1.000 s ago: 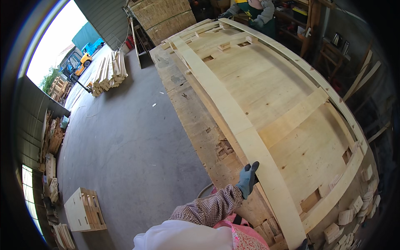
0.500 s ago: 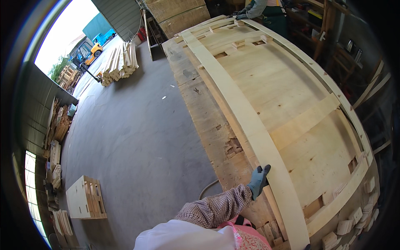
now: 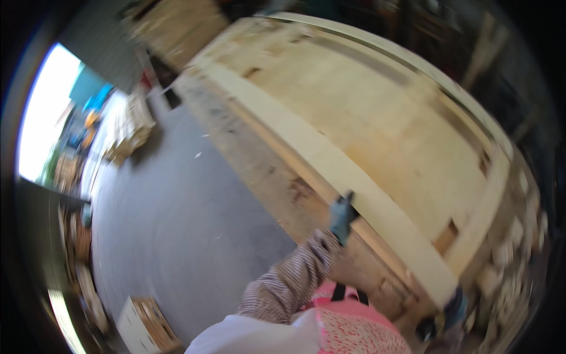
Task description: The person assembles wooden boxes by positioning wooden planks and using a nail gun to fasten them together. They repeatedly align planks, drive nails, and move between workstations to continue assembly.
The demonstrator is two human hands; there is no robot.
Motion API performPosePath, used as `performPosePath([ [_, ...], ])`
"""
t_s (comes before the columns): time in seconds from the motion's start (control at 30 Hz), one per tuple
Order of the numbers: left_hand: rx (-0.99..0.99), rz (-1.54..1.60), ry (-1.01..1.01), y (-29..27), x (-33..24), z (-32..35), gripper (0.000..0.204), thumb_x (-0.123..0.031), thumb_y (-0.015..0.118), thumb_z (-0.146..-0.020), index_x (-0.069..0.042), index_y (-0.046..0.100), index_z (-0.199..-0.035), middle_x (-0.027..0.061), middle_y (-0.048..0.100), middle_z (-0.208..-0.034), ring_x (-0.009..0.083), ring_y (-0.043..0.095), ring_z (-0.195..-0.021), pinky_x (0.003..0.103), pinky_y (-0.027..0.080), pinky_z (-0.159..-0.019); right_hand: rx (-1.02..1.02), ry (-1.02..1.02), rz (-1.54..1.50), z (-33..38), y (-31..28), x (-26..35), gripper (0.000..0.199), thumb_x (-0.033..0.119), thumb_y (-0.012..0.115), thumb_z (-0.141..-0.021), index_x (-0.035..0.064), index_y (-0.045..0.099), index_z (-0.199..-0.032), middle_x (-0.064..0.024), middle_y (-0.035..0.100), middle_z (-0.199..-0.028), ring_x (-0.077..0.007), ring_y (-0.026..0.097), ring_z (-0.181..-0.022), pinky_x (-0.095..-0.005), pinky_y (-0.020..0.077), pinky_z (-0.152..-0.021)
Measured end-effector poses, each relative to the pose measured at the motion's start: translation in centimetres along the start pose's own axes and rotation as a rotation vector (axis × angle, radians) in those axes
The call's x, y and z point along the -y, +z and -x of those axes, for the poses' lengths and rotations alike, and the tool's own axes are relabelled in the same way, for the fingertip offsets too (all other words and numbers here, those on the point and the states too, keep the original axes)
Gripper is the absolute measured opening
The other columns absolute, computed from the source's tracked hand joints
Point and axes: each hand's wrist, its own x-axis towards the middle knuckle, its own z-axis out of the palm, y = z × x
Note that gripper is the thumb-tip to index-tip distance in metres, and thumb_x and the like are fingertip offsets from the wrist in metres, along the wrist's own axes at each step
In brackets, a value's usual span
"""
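Observation:
A long pale plywood strip [image 3: 330, 156] lies along the near side of a large wooden frame on a workbench. My left hand [image 3: 342, 219], in a blue-grey glove with dark fingertips, is closed at the strip's near edge. My right hand [image 3: 455, 308], also gloved, is at the strip's near right end; motion blur hides its fingers. Beside it sits a dark round object [image 3: 427, 328], too smeared to name. A broad plywood sheet [image 3: 377, 112] fills the frame's middle, and a shorter strip [image 3: 480, 215] crosses its right end.
The worn bench edge [image 3: 259, 171] runs beside the grey floor [image 3: 171, 224]. Small wood blocks [image 3: 504, 253] crowd the bench's right end. A bundle of timber [image 3: 131, 125] lies near the bright doorway. A wooden crate [image 3: 144, 324] stands at lower left. A blurred co-worker's arm [image 3: 276, 7] shows at the far end.
My view has swung, so the bench appears turned and shifted left, with heavy blur. My right hand has come into fuller view at the strip's end. My left hand stays at the strip's edge.

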Motion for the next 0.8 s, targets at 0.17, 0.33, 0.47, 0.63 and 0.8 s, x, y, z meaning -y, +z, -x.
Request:
performPosePath([
  [0.17, 0.190, 0.051, 0.050, -5.9, 0.6, 0.2, 0.030, -0.024, 0.054, -0.084, -0.011, 0.047, -0.110, 0.0008, 0.052, -0.103, 0.0146, 0.049, -0.091, 0.028, 0.040, -0.081, -0.094, 0.891, -0.640, -4.0, -0.2, 2.5, 0.009, 0.011, 0.053, -0.081, 0.0050, 0.057, -0.087, -0.0067, 0.053, -0.063, -0.0134, 0.049, -0.048, -0.0256, 0.0405, -0.044],
  [0.33, 0.226, -0.533, 0.532, -2.1, 0.9, 5.7, 0.054, -0.007, 0.056, -0.083, 0.002, 0.029, -0.128, 0.0137, 0.035, -0.129, 0.0224, 0.032, -0.121, 0.032, 0.025, -0.102, -0.702, 0.992, -0.835, -0.1, 0.1, 5.8, 0.021, 0.014, 0.049, -0.086, 0.0061, 0.057, -0.104, -0.0057, 0.061, -0.081, -0.0140, 0.058, -0.065, -0.0248, 0.0463, -0.055],
  [0.47, 0.663, -1.266, 1.149, 4.8, 2.3, 10.5, 0.067, -0.012, 0.068, -0.071, 0.001, 0.033, -0.127, 0.0215, 0.032, -0.131, 0.0369, 0.029, -0.122, 0.041, 0.023, -0.102, -0.682, 0.881, -0.828, 3.0, 3.2, 5.1, 0.027, 0.014, 0.047, -0.087, 0.0064, 0.054, -0.112, -0.0064, 0.061, -0.094, -0.0123, 0.058, -0.080, -0.0212, 0.0458, -0.064],
  [0.63, 1.229, -1.724, 1.336, 10.3, 9.2, 15.3, 0.085, -0.046, 0.064, -0.068, -0.003, 0.028, -0.131, 0.0189, 0.026, -0.136, 0.0363, 0.018, -0.128, 0.050, 0.010, -0.104, -0.425, 0.913, -0.598, 1.9, 8.5, 5.5, 0.034, 0.022, 0.045, -0.087, 0.0060, 0.050, -0.116, -0.0147, 0.059, -0.098, -0.0211, 0.056, -0.088, -0.0289, 0.0429, -0.076],
  [0.8, 1.220, -1.810, 1.375, 13.0, 15.8, 13.8, 0.091, -0.050, 0.064, -0.065, 0.002, 0.027, -0.130, 0.0217, 0.027, -0.134, 0.0397, 0.023, -0.124, 0.051, 0.012, -0.103, -0.292, 0.996, -0.694, -1.2, 3.9, 8.9, 0.035, 0.026, 0.046, -0.085, 0.0092, 0.051, -0.116, -0.0194, 0.058, -0.099, -0.0315, 0.055, -0.090, -0.0355, 0.0420, -0.080],
])
